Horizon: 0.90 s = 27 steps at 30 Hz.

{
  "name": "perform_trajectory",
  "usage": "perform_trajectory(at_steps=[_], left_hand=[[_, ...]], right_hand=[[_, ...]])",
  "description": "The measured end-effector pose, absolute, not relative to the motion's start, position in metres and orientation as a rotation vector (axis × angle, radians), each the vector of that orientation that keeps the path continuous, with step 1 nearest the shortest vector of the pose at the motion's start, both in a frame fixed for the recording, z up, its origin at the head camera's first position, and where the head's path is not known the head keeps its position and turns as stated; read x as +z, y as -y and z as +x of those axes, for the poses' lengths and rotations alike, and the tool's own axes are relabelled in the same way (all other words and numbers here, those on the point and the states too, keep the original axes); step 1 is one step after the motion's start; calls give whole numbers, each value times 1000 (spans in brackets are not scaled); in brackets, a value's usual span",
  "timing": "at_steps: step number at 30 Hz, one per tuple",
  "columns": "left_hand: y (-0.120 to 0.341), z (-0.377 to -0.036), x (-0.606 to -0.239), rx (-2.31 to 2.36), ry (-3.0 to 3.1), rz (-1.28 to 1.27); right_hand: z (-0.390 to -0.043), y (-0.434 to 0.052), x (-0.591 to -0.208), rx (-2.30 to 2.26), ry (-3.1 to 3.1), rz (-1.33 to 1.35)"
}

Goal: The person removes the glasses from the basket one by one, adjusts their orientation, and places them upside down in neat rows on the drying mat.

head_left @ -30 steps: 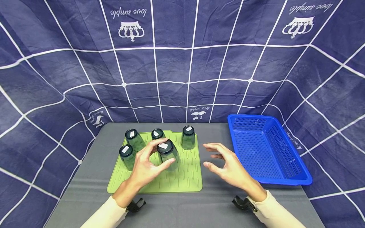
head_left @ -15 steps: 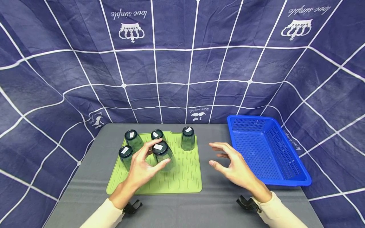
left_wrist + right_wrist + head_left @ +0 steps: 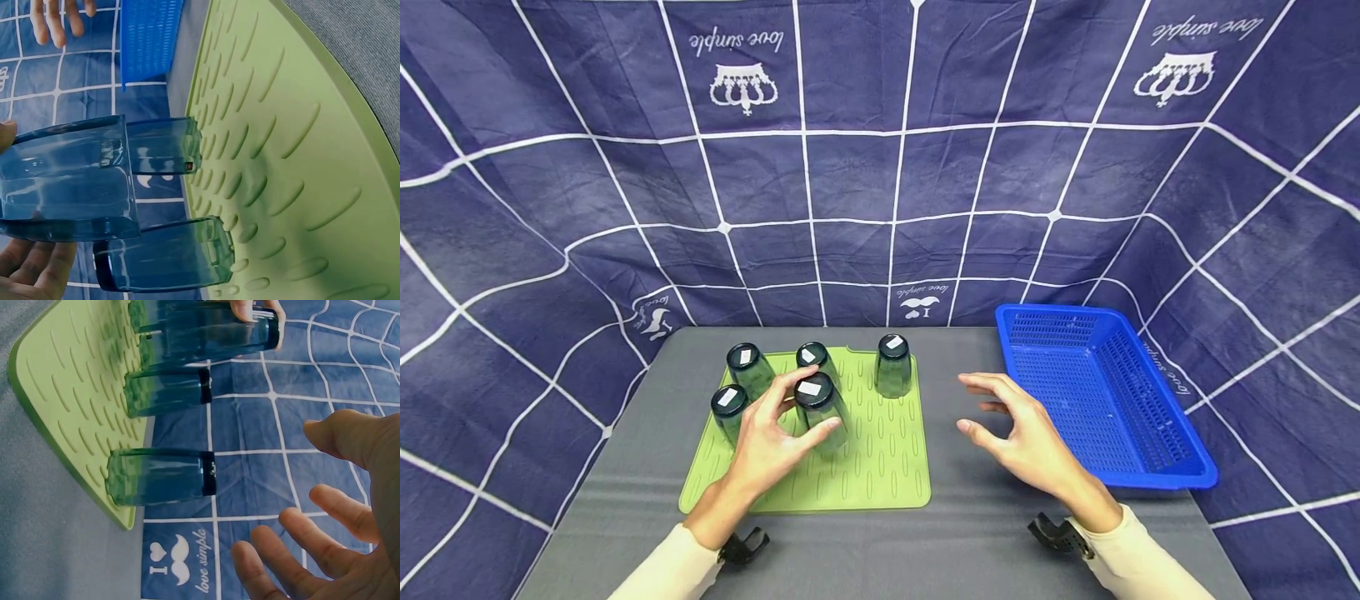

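Note:
My left hand grips a blue-green drinking glass turned upside down, with the thumb on one side and fingers on the other. In the left wrist view that glass hangs with its rim apart from the green ridged mat. Several similar glasses stand inverted on the mat: a front-left glass, a back-left glass, a back-middle glass and a back-right glass. Right of the mat, my right hand hovers with fingers spread and nothing in it.
A blue perforated plastic basket sits on the grey table at the right. White labels show on the glass bases. A blue gridded cloth rises behind and along both sides.
My left hand has carried the held glass slightly left and toward me over the mat. My right hand has drifted a little to the right. The other glasses stay in place.

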<state>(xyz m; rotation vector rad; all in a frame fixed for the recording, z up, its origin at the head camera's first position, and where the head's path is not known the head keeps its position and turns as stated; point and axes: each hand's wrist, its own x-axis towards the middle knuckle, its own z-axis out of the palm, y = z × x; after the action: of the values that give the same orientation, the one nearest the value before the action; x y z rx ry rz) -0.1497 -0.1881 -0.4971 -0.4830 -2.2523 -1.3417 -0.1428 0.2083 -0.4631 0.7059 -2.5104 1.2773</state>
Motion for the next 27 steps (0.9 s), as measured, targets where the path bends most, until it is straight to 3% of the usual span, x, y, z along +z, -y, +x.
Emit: perform_trajectory(at_steps=[27], left_hand=[[193, -163, -518, -1245, 2418, -356]], right_hand=[[-146, -231, -461, 1152, 2493, 625]])
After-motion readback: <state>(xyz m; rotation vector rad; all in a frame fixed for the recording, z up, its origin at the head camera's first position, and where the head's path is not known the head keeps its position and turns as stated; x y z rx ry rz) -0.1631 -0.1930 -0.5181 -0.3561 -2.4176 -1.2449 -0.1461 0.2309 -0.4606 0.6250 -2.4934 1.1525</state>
